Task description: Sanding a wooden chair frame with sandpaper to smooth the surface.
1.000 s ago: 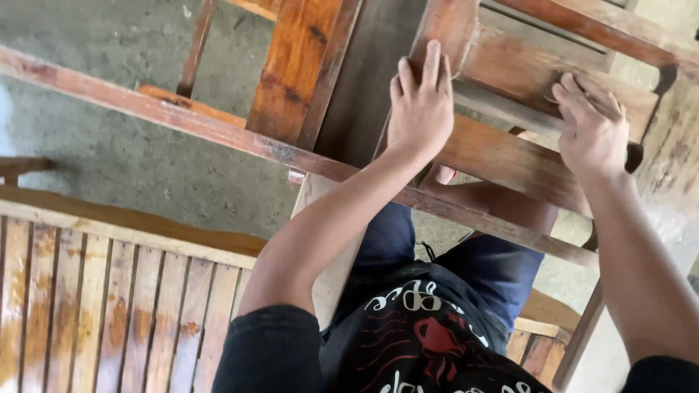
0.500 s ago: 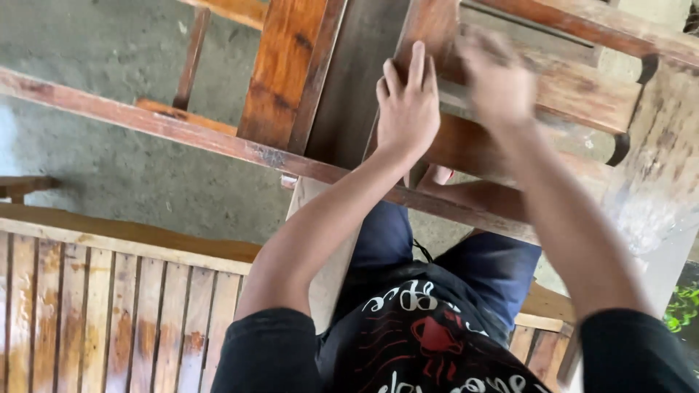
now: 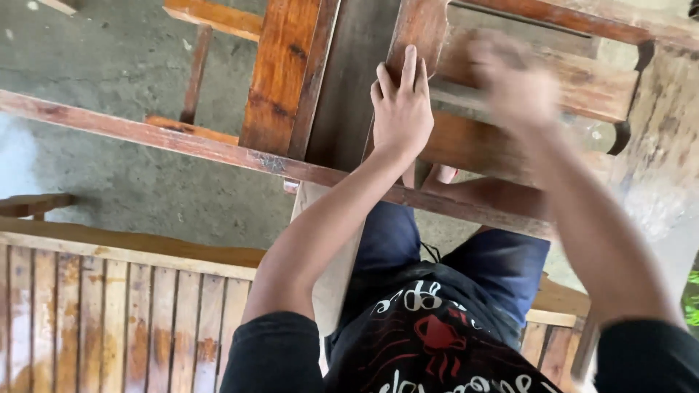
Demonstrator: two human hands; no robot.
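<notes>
Head view: the left hand [image 3: 400, 109] lies flat, fingers together, on a reddish wooden slat [image 3: 419, 33] of the chair frame [image 3: 218, 149] above the person's knees. The right hand [image 3: 513, 87] is blurred over the neighbouring plank [image 3: 590, 87]; its grip cannot be told.

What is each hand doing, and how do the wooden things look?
left hand: flat on the wooden chair piece, fingers spread upward
right hand: blurred, raised over the wood; grip unclear
wooden chair frame: tipped over the person's lap, varnish worn
slatted bench: upright, paint scuffed
concrete floor: bare, grey
</notes>
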